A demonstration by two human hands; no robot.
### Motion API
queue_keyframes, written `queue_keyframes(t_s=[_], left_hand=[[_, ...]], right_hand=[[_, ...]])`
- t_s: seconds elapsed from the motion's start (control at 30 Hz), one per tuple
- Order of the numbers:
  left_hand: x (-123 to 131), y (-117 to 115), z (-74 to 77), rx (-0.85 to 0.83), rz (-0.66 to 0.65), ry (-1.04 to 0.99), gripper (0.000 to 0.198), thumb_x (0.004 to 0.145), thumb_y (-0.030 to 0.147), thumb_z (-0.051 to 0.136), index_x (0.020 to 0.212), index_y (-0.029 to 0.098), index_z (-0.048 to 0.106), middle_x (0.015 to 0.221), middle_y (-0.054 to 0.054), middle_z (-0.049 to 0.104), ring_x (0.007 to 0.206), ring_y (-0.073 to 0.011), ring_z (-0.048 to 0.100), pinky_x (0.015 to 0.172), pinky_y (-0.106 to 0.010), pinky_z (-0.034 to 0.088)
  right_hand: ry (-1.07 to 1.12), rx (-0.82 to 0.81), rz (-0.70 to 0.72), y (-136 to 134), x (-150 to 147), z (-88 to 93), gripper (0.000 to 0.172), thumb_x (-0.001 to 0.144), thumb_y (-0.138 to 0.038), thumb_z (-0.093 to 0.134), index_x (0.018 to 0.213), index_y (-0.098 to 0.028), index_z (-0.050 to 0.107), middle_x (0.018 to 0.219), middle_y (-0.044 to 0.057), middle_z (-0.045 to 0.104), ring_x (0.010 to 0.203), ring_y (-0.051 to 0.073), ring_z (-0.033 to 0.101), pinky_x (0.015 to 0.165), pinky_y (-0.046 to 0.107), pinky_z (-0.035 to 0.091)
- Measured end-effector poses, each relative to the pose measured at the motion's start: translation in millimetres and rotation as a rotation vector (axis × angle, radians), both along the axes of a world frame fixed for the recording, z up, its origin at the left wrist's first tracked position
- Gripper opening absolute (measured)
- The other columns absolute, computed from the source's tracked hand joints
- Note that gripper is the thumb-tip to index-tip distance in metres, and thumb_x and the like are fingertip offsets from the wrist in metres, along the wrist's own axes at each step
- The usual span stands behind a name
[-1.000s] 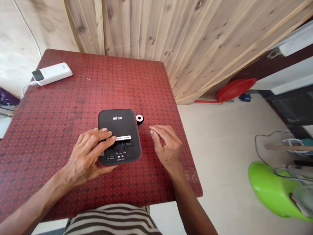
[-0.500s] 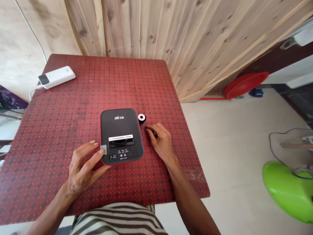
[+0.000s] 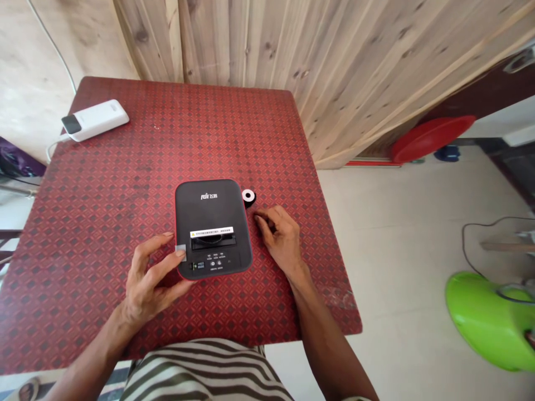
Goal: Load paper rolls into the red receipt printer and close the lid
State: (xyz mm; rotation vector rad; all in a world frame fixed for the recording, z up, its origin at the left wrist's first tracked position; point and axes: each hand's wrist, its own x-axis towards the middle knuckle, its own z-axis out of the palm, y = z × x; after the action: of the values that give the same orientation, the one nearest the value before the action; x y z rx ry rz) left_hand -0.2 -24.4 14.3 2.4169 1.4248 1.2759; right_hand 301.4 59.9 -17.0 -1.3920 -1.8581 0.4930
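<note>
Red patterned tabletop (image 3: 188, 145), near to far. Left hand (image 3: 144, 281): fingers spread, unclasped, at the near left corner of the printer (image 3: 209, 214); index fingertip over the grey tab (image 3: 181, 247), thumb at the near edge. Right hand (image 3: 279, 236): fingers curled, just right of the printer, apart from it; cannot tell whether they hold anything. Printer: flat, between both hands. Roll (image 3: 252, 199): beyond the right fingertips, beside the printer. Power bank (image 3: 100, 118): far left corner. Wall (image 3: 234, 44): wooden, behind.
</note>
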Motion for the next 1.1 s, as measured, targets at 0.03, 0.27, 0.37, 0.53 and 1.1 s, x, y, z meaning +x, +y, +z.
queue_keyframes(t_s=[0.03,0.27,0.37,0.53,1.1], left_hand=[[0.4,0.7,0.2,-0.014,-0.002,-0.024,0.058,0.078,0.023,0.088,0.13,0.022,0.062,0.141,-0.016,0.058,0.122,-0.0279,0.064,0.094,-0.042,0.061],[0.5,6.0,0.4,-0.092,-0.026,-0.109,0.048,0.078,0.026,0.089,0.119,0.023,0.064,0.142,-0.015,0.057,0.126,-0.0291,0.063,0.098,-0.047,0.059],[-0.1,4.4,-2.5,-0.088,-0.028,-0.121,0.05,0.078,0.025,0.089,0.12,0.022,0.064,0.142,-0.015,0.056,0.127,-0.0292,0.062,0.1,-0.047,0.059],[0.2,-1.1,-7.2,-0.05,-0.029,-0.082,0.051,0.082,0.021,0.084,0.128,0.019,0.062,0.138,-0.016,0.058,0.123,-0.0258,0.063,0.099,-0.042,0.059],[5.0,-1.9,-7.6,-0.025,-0.016,0.009,0.063,0.087,0.027,0.08,0.144,0.021,0.053,0.136,-0.016,0.056,0.12,-0.0234,0.062,0.096,-0.036,0.062]], right_hand=[[0.001,0.001,-0.002,-0.1,-0.2,0.5,0.017,0.102,-0.019,0.057,0.1,-0.02,0.073,0.085,0.003,0.066,0.078,0.018,0.062,0.072,0.031,0.049],[-0.022,0.01,-0.001,0.2,0.6,-2.2,0.017,0.102,-0.019,0.057,0.101,-0.018,0.075,0.084,0.003,0.065,0.076,0.018,0.062,0.071,0.032,0.049],[-0.019,0.022,0.004,-1.3,0.8,1.3,0.017,0.101,-0.018,0.059,0.1,-0.017,0.075,0.082,0.003,0.065,0.074,0.018,0.063,0.069,0.031,0.051],[0.03,0.179,0.03,-10.3,-9.9,48.2,0.015,0.1,-0.012,0.063,0.106,-0.019,0.074,0.094,0.005,0.075,0.085,0.016,0.071,0.078,0.03,0.057],[-0.936,-0.267,0.506,32.3,-120.8,127.7,0.032,0.105,-0.007,0.043,0.124,-0.011,0.069,0.114,0.017,0.077,0.1,0.028,0.077,0.079,0.038,0.06]])
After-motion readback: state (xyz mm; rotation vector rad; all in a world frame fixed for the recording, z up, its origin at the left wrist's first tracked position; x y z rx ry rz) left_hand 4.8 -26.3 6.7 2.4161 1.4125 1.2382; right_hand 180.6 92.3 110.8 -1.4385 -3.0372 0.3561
